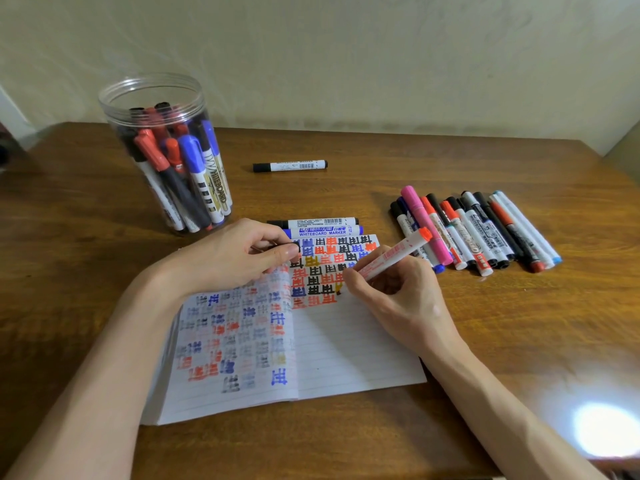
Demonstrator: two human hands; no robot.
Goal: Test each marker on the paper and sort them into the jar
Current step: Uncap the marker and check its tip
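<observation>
An open lined notebook (pixel 346 355) lies in front of me, its pages covered with coloured test marks. My right hand (pixel 398 296) grips a white marker with an orange-red end (pixel 394 252), its tip down on the right page beside the marks. My left hand (pixel 235 258) rests on the notebook's top left and pinches a small dark object, apparently a cap; I cannot tell for sure. A clear plastic jar (pixel 166 150) at the back left holds several red, blue and black markers.
Several untested markers (pixel 481 230) lie in a row at the right. A black and a blue whiteboard marker (pixel 318 227) lie just above the notebook. One black marker (pixel 290 165) lies alone at the back. A bright light spot (pixel 606 427) glares on the wooden table (pixel 346 181).
</observation>
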